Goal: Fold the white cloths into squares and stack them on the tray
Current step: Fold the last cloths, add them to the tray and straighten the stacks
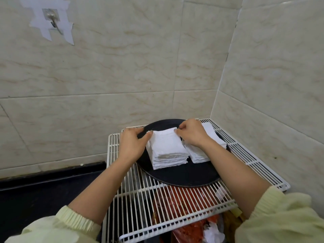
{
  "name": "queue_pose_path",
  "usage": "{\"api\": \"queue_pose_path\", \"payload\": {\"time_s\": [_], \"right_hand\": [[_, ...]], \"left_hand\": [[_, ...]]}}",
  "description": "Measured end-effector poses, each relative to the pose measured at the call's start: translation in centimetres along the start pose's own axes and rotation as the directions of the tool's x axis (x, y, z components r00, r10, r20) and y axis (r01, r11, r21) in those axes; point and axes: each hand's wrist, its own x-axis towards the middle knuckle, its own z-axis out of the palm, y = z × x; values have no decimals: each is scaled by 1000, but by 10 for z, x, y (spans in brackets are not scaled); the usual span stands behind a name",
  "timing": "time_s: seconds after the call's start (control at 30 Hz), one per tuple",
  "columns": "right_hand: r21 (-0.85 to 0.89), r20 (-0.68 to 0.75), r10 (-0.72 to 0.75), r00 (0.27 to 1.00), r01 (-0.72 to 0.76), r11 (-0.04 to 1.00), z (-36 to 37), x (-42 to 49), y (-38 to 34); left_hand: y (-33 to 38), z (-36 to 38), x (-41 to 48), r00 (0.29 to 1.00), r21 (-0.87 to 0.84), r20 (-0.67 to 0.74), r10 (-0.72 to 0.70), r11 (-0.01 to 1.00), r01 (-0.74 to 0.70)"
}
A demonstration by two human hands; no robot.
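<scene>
- Head view: the left hand (pixel 133 144) has its grip on the far left corner of the top cloth (pixel 166 142), thumb on the corner and fingers curled behind it.
- The right hand (pixel 192 135) pinches the far right corner of the same cloth between curled fingers and thumb.
- That cloth is a white folded square lying flat on the main stack (pixel 168 160), which sits at the middle of the tray (pixel 184 179).
- A second stack (pixel 198 157) of white folded cloths sits on the right side of the tray, touching the main stack and partly hidden by the right wrist.
- The tray is black and round and holds only these two stacks.
- Under the tray is a white wire rack (pixel 157 207), which reaches past it toward the person.
- Below the rack, nearer than the tray, lie red packaging (pixel 184 195) and a crumpled white bag (pixel 213 232).
- A small white tag (pixel 220 192) hangs at the rack just in front of the tray; its print is too small to read.
- Left of the tray, lower down, runs a dark bench (pixel 35 190).
- Behind the tray rises a tiled wall (pixel 122 67) with a metal hook (pixel 52 20) taped on, up to the left.
- Both forearms are bare, with pale yellow sleeves (pixel 70 225) pushed up.
</scene>
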Motion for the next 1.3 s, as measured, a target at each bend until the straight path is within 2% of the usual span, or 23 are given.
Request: {"api": "queue_pose_path", "payload": {"time_s": [0.07, 0.2, 0.53, 0.67, 0.77, 0.83, 0.87, 0.93, 1.0, 1.07, 1.17, 1.3], "right_hand": [[64, -12, 22, 1000, -22, 998, 3, 1, -1], [157, -60, 44, 997, -34, 987, 4, -2, 0], [280, -167, 89, 982, -39, 959, 6, -4, -1], [276, -142, 76, 987, -34, 960, 9, -4, 1], [231, -120, 40, 992, -12, 973, 6, -4, 2], [135, -140, 11, 990, 8, 991, 0, -3, 3], [77, -146, -8, 989, 19, 997, -3, -2, 4], [-19, -109, -40, 993, 38, 999, -6, -1, 4], [-65, -23, -51, 998, 50, 997, -5, -2, 2], [-58, 38, -55, 998, 57, 997, -6, -4, 0], [94, 7, -27, 1000, 26, 995, -23, -6, 0], [342, -35, 48, 998, -34, 939, -58, -3, 12]], "left_hand": [[0, 3, 3, 997, -54, 43, -68, 996, 70], [1, 7, 5, 993, -120, 4, -117, 986, 117], [8, 13, 10, 990, -146, -79, -121, 983, 108], [6, 14, 12, 989, -135, -82, -126, 984, 114], [4, 12, 10, 992, -138, -101, -74, 989, 59], [3, 9, 6, 990, -53, -124, 61, 996, -68], [4, 9, 4, 983, -1, -103, 152, 988, -152], [7, 7, 0, 961, 99, 33, 275, 956, -277], [7, 5, -4, 944, 231, 197, 263, 924, -306], [5, 3, -4, 936, 329, 287, 202, 897, -295], [5, -2, 0, 933, 320, 312, 178, 905, -279], [33, -2, 6, 936, 194, 257, 243, 935, -296]]}}
